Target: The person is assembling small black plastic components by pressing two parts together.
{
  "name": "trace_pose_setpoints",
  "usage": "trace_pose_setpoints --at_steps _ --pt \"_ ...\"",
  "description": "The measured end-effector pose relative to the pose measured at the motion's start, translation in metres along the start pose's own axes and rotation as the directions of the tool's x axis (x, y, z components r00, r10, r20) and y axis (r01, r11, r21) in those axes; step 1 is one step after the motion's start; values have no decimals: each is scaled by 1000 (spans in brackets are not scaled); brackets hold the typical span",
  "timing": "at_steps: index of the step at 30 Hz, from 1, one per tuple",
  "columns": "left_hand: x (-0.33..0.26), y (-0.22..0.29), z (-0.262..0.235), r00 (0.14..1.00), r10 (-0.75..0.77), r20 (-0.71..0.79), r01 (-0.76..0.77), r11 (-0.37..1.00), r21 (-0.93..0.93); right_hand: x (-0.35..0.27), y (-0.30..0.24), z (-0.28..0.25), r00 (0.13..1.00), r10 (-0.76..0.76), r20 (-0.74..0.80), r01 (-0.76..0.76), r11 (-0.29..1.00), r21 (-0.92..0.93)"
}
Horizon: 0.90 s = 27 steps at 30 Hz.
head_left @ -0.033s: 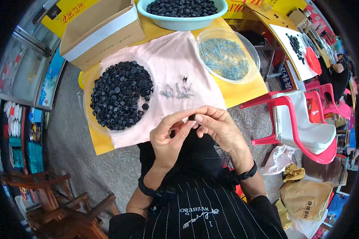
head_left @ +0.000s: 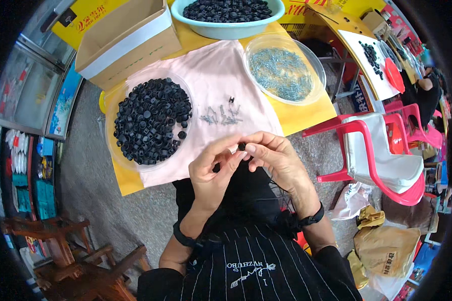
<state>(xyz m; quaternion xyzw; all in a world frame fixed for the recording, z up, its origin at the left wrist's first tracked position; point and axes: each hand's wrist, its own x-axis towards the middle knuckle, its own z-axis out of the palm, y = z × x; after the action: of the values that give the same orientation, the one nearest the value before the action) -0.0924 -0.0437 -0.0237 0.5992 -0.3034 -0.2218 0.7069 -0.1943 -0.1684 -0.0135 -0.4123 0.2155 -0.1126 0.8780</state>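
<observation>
Above my lap, both hands meet at the fingertips around a small black plastic piece [head_left: 242,146]. My left hand [head_left: 211,173] pinches it from the left, and my right hand [head_left: 276,163] pinches it from the right. The fingers cover most of it. Just beyond, several loose screws [head_left: 221,118] lie on a pink cloth [head_left: 213,65], with one small dark piece [head_left: 231,100] beside them. To the left, a clear round tray [head_left: 116,153] holds a heap of black plastic caps [head_left: 153,118]. A second clear tray [head_left: 317,75] at the far right contains many silvery screws [head_left: 281,67].
At the table's far side stand an open cardboard box [head_left: 128,47] and a pale green basin [head_left: 226,31] of black parts. A pink chair [head_left: 369,155] is to the right, wooden furniture [head_left: 70,251] at lower left. Another person [head_left: 428,95] sits far right.
</observation>
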Motion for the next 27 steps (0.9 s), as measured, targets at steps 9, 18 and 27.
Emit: trace_pose_setpoints --at_steps 9,18,27 --pt "70 -14 13 956 231 181 -291 667 686 9 -3 -22 804 -586 102 254 183 -950" --pt "81 -23 21 958 201 206 -281 504 816 12 -5 -26 823 -539 179 209 -5 -978" --pt "69 -14 9 978 145 147 -188 920 345 9 -10 -18 900 -357 -251 248 892 -379"
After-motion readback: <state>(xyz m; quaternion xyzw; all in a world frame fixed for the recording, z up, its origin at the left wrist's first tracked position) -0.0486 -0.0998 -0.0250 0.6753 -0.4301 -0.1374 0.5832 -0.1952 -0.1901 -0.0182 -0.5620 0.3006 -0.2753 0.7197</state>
